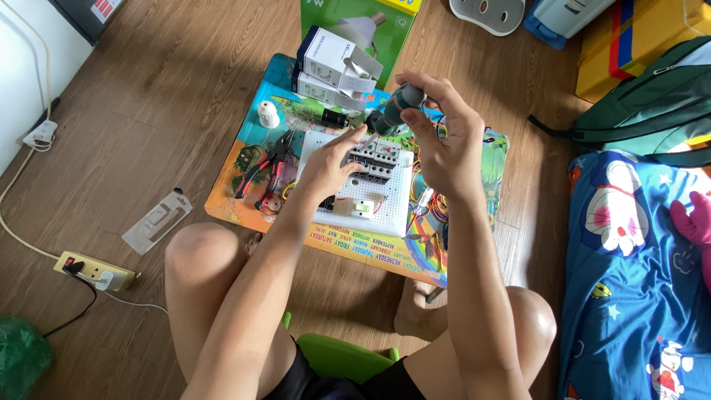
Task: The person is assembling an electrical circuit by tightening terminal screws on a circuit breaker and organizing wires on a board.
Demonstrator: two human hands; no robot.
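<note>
Right hand (443, 141) curled tight around a screwdriver (396, 110), left hand (331, 164) loosely open, fingertips on the breakers (374, 159)

Low colourful table (244, 211) on wood floor (148, 111); white perforated board (396, 211) centre, pliers (270, 167) at 9 o'clock, white boxes (333, 63) at 12 o'clock.

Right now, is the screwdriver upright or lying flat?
Upright, tilted slightly. The right hand holds the screwdriver by its handle, tip down over the breakers on the white board. The left hand rests on the breakers.
</note>
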